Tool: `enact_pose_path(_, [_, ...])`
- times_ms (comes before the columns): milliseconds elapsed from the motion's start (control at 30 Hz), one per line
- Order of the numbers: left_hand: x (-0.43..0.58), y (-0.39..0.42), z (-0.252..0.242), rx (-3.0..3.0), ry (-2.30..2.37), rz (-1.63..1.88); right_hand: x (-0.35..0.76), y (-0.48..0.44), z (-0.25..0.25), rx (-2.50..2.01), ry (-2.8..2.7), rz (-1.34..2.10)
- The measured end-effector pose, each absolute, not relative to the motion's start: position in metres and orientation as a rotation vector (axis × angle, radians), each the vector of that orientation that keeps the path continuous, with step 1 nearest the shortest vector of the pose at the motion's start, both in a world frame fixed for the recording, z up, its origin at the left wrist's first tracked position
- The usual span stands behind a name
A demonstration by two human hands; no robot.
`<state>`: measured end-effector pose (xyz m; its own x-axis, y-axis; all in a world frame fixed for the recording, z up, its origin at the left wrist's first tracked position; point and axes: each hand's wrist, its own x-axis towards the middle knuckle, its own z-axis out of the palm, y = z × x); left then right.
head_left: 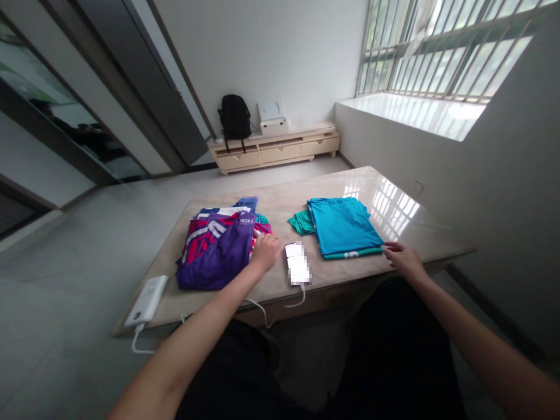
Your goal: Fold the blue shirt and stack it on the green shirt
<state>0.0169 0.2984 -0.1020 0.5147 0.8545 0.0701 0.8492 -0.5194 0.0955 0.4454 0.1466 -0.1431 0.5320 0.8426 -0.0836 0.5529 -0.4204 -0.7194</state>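
Note:
My left hand (pixel 266 253) hovers beside a heap of clothes, its fingers loosely bent and apart, with nothing visible in them. The heap has a purple garment (pixel 219 256) in front and a red garment with white stripes (pixel 199 238) behind it. At the right, the fingertips of my right hand (pixel 406 260) are closed at the near right corner of a folded blue shirt (pixel 343 224). That shirt lies flat in a square, a teal edge with white print showing below it. A green crumpled garment (pixel 301 222) sticks out at its left.
Between the two piles lies a phone (pixel 298 265) on a white cable. A white power bank (pixel 147 298) rests at the left edge of the glossy table (pixel 280 201). A black backpack (pixel 235 116) and a white box (pixel 273 126) stand on a low cabinet (pixel 280 153) beyond.

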Motion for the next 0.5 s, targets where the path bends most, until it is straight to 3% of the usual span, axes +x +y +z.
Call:
enact_pose_path(167, [-0.098, 0.315, -0.110, 2.178, 2.260, 0.179, 0.412, 0.110, -0.123, -2.126, -1.143, 0.409])
enact_pose_path(300, [-0.136, 0.310, -0.144, 2.033, 2.297, 0.101, 0.378, 0.109, -0.120, -2.071, -1.227, 0.333])
enact_pose_path(500, [-0.137, 0.313, -0.167, 2.017, 2.275, 0.153, 0.317, 0.113, -0.135, -1.900, -1.543, 0.641])
